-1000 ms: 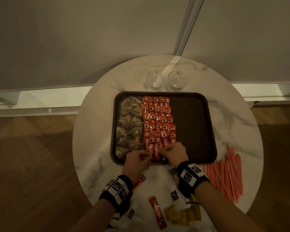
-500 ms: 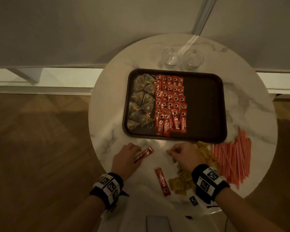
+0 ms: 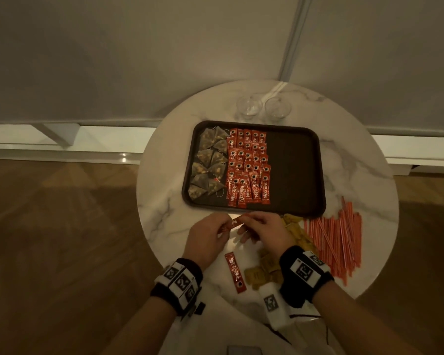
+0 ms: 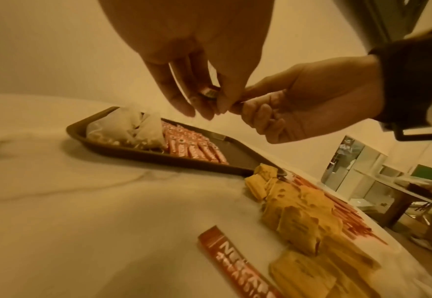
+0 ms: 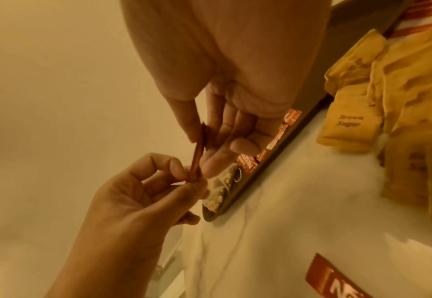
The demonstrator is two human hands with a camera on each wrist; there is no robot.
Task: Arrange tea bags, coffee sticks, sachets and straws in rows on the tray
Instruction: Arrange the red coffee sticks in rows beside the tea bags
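On the round white marble table (image 3: 169,201) the dark brown rectangular plastic tray (image 3: 295,172) already carried two finished-looking groups: pale mesh pyramid tea bags (image 3: 209,163) down its left edge and, just beside them, overlapping rows of red foil coffee sticks (image 3: 248,166). The tray's right half was bare. Both hands were off the tray, just in front of its near rim, sharing one more red coffee stick (image 3: 232,224): the left hand (image 3: 207,238) pinched its lower end between curled fingers (image 5: 158,173) and thumb, while the right hand (image 3: 263,233) pinched the upper end, its other fingers only loosely bent. A last loose red coffee stick (image 3: 235,272) lay flat on the table near the left wrist. By my judgement roughly half the job remained: two sticks to add, then the small yellow-brown paper sugar sachets (image 3: 267,267) heaped under the right wrist and the pile of thin orange-red straws (image 3: 338,239) well right of them. The head view alone showed the whole layout and two clear glasses (image 3: 263,107) behind the tray; the right wrist view alone showed the sachets' "Brown Sugar" print and the edge-on pinch; the left wrist view showed the stick's crimped end.
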